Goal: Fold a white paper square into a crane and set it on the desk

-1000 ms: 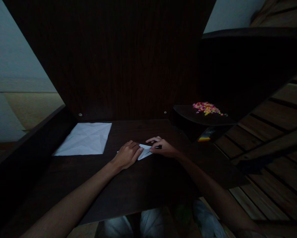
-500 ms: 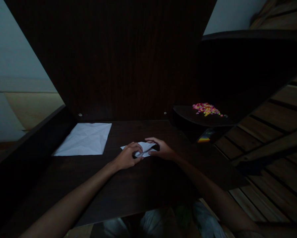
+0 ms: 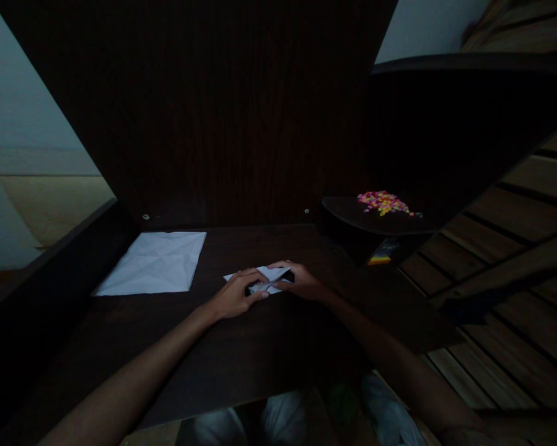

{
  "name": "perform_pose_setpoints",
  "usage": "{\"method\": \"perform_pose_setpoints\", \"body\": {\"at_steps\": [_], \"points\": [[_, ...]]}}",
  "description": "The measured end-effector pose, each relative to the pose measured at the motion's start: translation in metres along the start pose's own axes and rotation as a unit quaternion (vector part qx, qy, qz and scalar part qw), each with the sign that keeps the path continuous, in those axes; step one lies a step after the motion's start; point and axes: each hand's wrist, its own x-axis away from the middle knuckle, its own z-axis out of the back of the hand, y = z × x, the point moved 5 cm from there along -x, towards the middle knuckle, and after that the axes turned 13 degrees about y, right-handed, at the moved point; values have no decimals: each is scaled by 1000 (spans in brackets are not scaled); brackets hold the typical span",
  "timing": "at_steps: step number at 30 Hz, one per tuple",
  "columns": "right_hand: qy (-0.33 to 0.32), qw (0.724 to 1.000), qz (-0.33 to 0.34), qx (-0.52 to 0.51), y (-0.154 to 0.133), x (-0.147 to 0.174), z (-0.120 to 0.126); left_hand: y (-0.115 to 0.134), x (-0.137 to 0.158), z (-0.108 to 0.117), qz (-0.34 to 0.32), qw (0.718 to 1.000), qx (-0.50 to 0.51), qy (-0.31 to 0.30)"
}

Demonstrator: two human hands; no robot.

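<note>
Between my hands, low over the dark desktop, is a small piece of folded white paper (image 3: 269,273) with pointed corners and a raised flap. My left hand (image 3: 235,294) grips its left part, fingers across the top and thumb along the near edge. On the other side my right hand (image 3: 302,282) has its fingers behind the paper and its thumb in front, pinching the right end. The fingers partly cover the folds. To the left lies a stack of creased white paper sheets (image 3: 160,261), apart from both hands.
The dark wooden desk (image 3: 204,359) has a raised side board (image 3: 50,248) on the left and a tall back panel (image 3: 222,124). At the right, a rounded corner shelf (image 3: 341,214) bears a heap of small colourful pieces (image 3: 384,203). A yellow-edged item (image 3: 380,259) sits beneath it.
My right fingers have shifted left along the paper's far edge, and its thumb has moved inward. The paper's flap stands out more. The view has moved slightly.
</note>
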Motion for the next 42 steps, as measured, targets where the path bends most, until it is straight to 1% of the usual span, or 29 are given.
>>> {"method": "perform_pose_setpoints", "body": {"at_steps": [6,12,15,21,26,30,32,37,42], "points": [[-5,1000,20,19,-4,1,0,0,1,-1,-15,1000,-1,-4],[-21,999,38,12,-5,1,2,0,1,-1,-26,1000,16,-2],[-19,999,48,7,-3,0,1,1,0,0,-21,999,28,-7],[-10,999,45,9,2,-1,1,2,-1,1,-10,999,48,-10],[-14,998,55,-4,3,-1,1,3,-1,-1,-6,997,68,-19],[-11,999,50,-4,3,-2,3,4,-2,0,7,998,64,-20],[-15,999,45,-11,2,-2,5,3,-2,1,17,999,50,-12],[-44,996,71,-42,-5,-1,11,2,-1,1,43,999,6,28],[-33,997,33,-55,-7,-2,18,-3,3,-2,51,997,-15,59]]}}
